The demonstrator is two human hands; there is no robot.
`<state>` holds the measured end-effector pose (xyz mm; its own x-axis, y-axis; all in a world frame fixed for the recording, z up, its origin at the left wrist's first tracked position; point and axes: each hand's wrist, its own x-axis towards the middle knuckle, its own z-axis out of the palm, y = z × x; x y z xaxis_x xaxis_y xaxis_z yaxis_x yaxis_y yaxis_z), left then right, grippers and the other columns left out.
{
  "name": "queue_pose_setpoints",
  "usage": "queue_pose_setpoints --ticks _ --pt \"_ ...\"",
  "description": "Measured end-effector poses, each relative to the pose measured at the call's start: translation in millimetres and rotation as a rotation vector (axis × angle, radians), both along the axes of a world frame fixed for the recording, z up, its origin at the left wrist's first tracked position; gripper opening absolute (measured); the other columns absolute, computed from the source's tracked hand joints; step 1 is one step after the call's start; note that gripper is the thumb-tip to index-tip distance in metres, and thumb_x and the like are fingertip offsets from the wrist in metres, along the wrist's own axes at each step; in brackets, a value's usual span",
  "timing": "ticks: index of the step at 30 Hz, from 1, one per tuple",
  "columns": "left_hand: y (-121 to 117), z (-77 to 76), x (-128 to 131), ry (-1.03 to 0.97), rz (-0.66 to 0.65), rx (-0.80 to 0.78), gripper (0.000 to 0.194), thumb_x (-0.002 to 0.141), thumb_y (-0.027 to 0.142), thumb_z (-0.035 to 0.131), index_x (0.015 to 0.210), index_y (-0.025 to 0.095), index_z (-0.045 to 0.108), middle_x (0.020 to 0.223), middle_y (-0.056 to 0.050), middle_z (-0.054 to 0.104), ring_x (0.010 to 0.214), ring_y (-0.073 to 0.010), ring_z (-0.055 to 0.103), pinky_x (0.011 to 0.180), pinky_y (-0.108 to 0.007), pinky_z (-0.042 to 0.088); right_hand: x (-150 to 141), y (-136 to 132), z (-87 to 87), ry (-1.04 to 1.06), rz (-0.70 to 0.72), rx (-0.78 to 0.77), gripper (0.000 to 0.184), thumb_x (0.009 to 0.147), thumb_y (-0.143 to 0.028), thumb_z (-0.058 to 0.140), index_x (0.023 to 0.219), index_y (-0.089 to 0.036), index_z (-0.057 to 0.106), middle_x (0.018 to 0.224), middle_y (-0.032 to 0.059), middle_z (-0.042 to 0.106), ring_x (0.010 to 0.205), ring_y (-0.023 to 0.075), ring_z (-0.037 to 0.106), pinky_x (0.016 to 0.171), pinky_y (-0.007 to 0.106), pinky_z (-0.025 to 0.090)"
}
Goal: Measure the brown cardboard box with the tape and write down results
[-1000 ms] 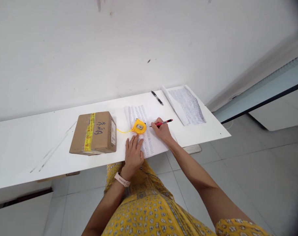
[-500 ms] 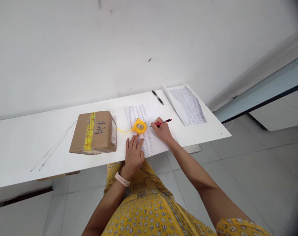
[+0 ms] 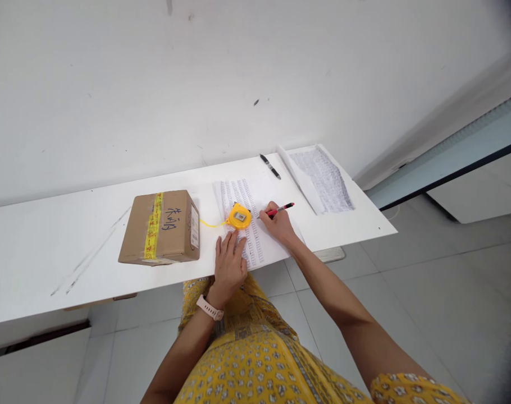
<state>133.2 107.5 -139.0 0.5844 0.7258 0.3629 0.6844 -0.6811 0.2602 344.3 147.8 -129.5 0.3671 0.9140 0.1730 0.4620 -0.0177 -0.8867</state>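
Observation:
My right hand (image 3: 277, 223) is closed around a red and black pen (image 3: 283, 209), its tip down at a sheet of paper (image 3: 255, 255) covered in columns of small writing. Flat on the same paper's lower left part lies my left hand (image 3: 230, 264), fingers stretched out. Just beyond its fingertips a yellow tape measure (image 3: 239, 216) rests on the sheet. A thin strip of its yellow tape runs left to a cardboard box (image 3: 167, 227) that has yellow printed tape and dark handwriting on top. The tape's far end is hidden by the box.
A black pen (image 3: 270, 166) lies near the back of the white table (image 3: 340, 233). To its right is another densely written sheet (image 3: 322, 180), its left edge curled up. A white wall (image 3: 175, 101) stands along the table's back edge.
Almost everything stays in place. The red and black pen's upper end has shifted very slightly left in my right hand; my left hand keeps its position on the paper.

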Motion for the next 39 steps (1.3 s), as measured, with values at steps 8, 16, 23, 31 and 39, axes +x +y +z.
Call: queue_pose_setpoints --ticks 8,16,23,31,39 --pt "0.1 -0.9 0.2 -0.013 -0.002 0.017 0.052 0.079 0.007 0.047 0.13 0.014 0.055 0.148 -0.015 0.05 0.14 -0.0294 0.042 0.118 -0.055 0.029 -0.2 0.0 0.1 0.03 -0.009 0.006 0.024 0.079 -0.03 0.054 0.063 -0.024 0.038 0.054 -0.0055 0.038 0.055 0.014 0.037 0.056 0.028 0.028" --pt "-0.1 0.2 0.0 -0.007 -0.003 0.014 0.051 0.08 0.007 0.047 0.13 0.014 0.055 0.148 -0.016 0.05 0.139 -0.0299 0.042 0.118 -0.056 0.029 -0.2 0.3 -0.2 0.019 -0.011 0.003 0.024 0.079 -0.031 0.054 0.063 -0.025 0.037 0.053 -0.0054 0.038 0.055 0.0142 0.037 0.055 0.028 0.027" --pt "-0.1 -1.8 -1.1 -0.01 0.0 0.008 0.054 0.079 0.007 0.047 0.132 0.016 0.054 0.149 -0.014 0.049 0.141 -0.0287 0.04 0.119 -0.055 0.029 -0.2 1.4 -3.2 0.035 -0.023 0.018 0.023 0.078 -0.03 0.054 0.063 -0.025 0.037 0.053 -0.0059 0.037 0.054 0.0138 0.036 0.055 0.028 0.027" --pt "0.1 -2.1 -1.7 0.005 -0.008 0.015 0.053 0.08 0.008 0.046 0.132 0.014 0.054 0.149 -0.016 0.049 0.141 -0.0304 0.039 0.118 -0.056 0.029 -0.5 1.3 -1.9 0.027 -0.022 0.021 0.024 0.079 -0.029 0.054 0.063 -0.025 0.037 0.052 -0.0059 0.037 0.054 0.0141 0.036 0.055 0.029 0.027" --pt "0.6 -3.4 -1.9 0.008 0.0 0.005 0.055 0.079 0.008 0.047 0.133 0.017 0.053 0.149 -0.014 0.049 0.142 -0.0289 0.039 0.119 -0.056 0.029 -0.7 1.0 -1.7 0.02 -0.032 0.021 0.024 0.079 -0.029 0.054 0.063 -0.025 0.037 0.054 -0.0059 0.039 0.054 0.014 0.037 0.054 0.028 0.028"
